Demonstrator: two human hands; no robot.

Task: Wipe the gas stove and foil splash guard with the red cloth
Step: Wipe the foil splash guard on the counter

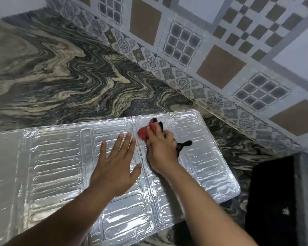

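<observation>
The embossed silver foil splash guard (57,157) lies flat on the swirled grey marble counter (60,77). The left hand (117,160) presses it, fingers spread; the right hand (160,150) clutches the bunched red-and-black cloth (144,133) against it.

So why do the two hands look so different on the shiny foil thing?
The left hand lies flat with its fingers spread, pressing the silver foil splash guard down. The right hand is curled, its grip shut on the red and black cloth. The left hand holds nothing and sits on the middle panel; the right hand is on the panel beside it. Both hands are bare and over the foil.
</observation>
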